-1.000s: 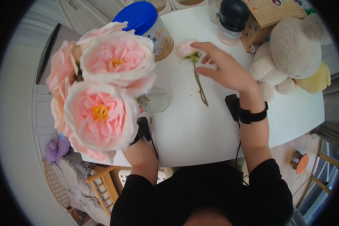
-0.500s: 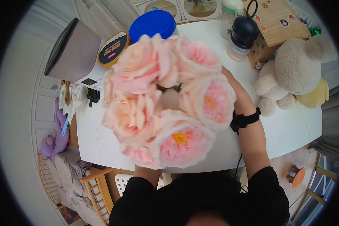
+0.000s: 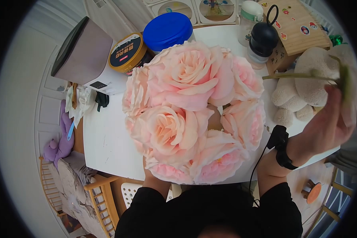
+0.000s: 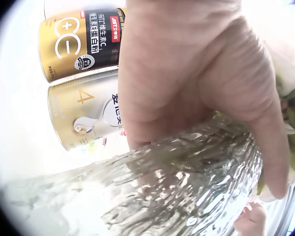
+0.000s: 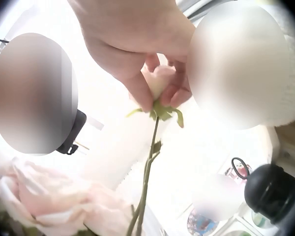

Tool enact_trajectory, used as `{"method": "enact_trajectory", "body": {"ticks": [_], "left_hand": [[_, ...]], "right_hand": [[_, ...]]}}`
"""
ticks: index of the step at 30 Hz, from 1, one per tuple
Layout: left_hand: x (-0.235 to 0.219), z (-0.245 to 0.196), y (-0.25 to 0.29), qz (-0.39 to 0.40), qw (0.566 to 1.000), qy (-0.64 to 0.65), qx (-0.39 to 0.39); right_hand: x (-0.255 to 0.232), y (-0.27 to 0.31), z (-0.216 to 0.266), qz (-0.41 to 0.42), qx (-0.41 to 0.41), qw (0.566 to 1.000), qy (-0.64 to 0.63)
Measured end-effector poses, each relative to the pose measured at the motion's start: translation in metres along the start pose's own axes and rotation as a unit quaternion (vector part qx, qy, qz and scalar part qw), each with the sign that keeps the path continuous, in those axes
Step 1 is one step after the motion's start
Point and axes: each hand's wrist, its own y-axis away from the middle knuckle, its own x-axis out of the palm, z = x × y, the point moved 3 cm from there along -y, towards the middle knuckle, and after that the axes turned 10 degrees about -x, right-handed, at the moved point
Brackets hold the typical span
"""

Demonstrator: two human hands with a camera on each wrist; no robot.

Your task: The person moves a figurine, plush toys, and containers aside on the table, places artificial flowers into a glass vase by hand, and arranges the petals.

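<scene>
A large bouquet of pale pink roses [image 3: 178, 119] fills the middle of the head view, hiding the left hand and the vase. In the left wrist view the left hand [image 4: 196, 73] is wrapped round the neck of a ribbed glass vase [image 4: 182, 182], green leaves beside its thumb. The right hand [image 3: 325, 119] is raised at the right, away from the bouquet. In the right wrist view the right hand [image 5: 142, 49] pinches a single pink rose [image 5: 159, 78] just at its green base, its stem [image 5: 146, 177] pointing toward the bouquet side.
Behind the bouquet stand a blue-lidded tub [image 3: 168, 29], a gold-rimmed tin [image 3: 127, 51] and a black-topped bottle [image 3: 262, 39]. A grey bin-like container [image 3: 83, 51] is at back left. A wooden box [image 3: 297, 27] and a plush toy [image 3: 291, 93] are at the right.
The bouquet has moved right and in front of the person. The single rose, earlier lying on the table, is now lifted in the right hand, which has swung out to the right.
</scene>
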Motion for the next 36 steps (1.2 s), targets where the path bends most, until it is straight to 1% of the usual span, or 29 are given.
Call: {"method": "enact_trajectory", "body": {"ticks": [1, 4, 7, 10, 13, 14, 15, 16, 17, 18, 19, 20, 22, 23, 24, 26, 27, 28, 29, 32, 34, 36], "left_hand": [[-0.001, -0.001, 0.000, -0.001, 1.000, -0.004, 0.002], [-0.004, -0.007, -0.001, -0.004, 1.000, -0.015, 0.008], [-0.006, -0.015, -0.002, -0.008, 0.999, -0.027, 0.018], [-0.010, -0.026, -0.004, -0.011, 0.999, -0.039, 0.030], [-0.010, -0.040, -0.004, -0.015, 0.998, -0.047, 0.043], [-0.007, -0.047, -0.004, -0.016, 0.998, -0.049, 0.048], [-0.011, -0.057, -0.002, -0.059, 0.996, 0.009, 0.064], [-0.006, -0.080, 0.004, -0.102, 0.989, 0.067, 0.078], [-0.010, -0.097, 0.008, -0.094, 0.986, 0.060, 0.123], [-0.006, -0.123, 0.017, -0.071, 0.981, 0.056, 0.173], [-0.001, -0.146, 0.025, -0.046, 0.974, 0.020, 0.222], [0.002, -0.166, 0.035, -0.007, 0.964, -0.056, 0.261], [0.049, -0.204, 0.065, 0.039, 0.928, -0.136, 0.343], [0.063, -0.217, 0.077, 0.120, 0.891, -0.237, 0.368], [0.081, -0.228, 0.085, 0.129, 0.865, -0.283, 0.393], [0.105, -0.236, 0.099, 0.183, 0.777, -0.431, 0.421], [0.115, -0.239, 0.102, 0.192, 0.758, -0.460, 0.421], [0.125, -0.240, 0.103, 0.201, 0.738, -0.488, 0.421], [0.131, -0.239, 0.103, 0.210, 0.717, -0.516, 0.420], [0.140, -0.233, 0.100, 0.231, 0.707, -0.551, 0.379], [0.140, -0.231, 0.095, 0.239, 0.697, -0.564, 0.372], [0.141, -0.232, 0.092, 0.246, 0.686, -0.578, 0.369]], "right_hand": [[-0.012, -0.003, -0.001, -0.016, -0.020, 0.999, -0.025], [-0.020, -0.007, -0.006, 0.036, -0.095, 0.992, -0.069], [-0.018, -0.008, 0.002, 0.016, -0.086, 0.990, -0.112], [-0.021, -0.010, 0.000, 0.041, -0.104, 0.983, -0.146], [-0.025, 0.002, 0.003, -0.062, -0.030, 0.971, -0.229], [-0.023, 0.003, 0.003, -0.056, -0.034, 0.973, -0.221], [-0.022, 0.003, 0.003, -0.047, -0.035, 0.976, -0.212], [-0.021, 0.003, 0.003, -0.037, -0.035, 0.978, -0.203], [-0.018, 0.004, 0.005, -0.030, -0.030, 0.978, -0.203], [-0.013, 0.005, 0.008, -0.024, -0.025, 0.979, -0.202], [-0.009, 0.006, 0.010, -0.019, -0.021, 0.979, -0.202], [-0.004, 0.008, 0.013, -0.003, -0.020, 0.977, -0.211], [0.007, 0.012, 0.019, -0.002, -0.011, 0.972, -0.236], [0.014, 0.015, 0.022, -0.001, -0.006, 0.968, -0.249], [0.018, 0.021, 0.023, -0.035, 0.007, 0.989, -0.143], [0.025, 0.025, 0.031, -0.031, 0.007, 0.995, -0.094], [0.026, 0.025, 0.035, -0.028, 0.006, 0.997, -0.069], [0.025, 0.023, 0.038, 0.039, -0.030, 0.995, -0.086], [0.023, 0.023, 0.040, 0.032, -0.031, 0.995, -0.094], [0.021, 0.024, 0.042, 0.003, -0.035, 0.994, -0.100], [0.024, 0.026, 0.041, -0.023, -0.038, 0.995, -0.087], [0.018, 0.026, 0.037, -0.039, 0.007, 0.974, -0.224]]}}
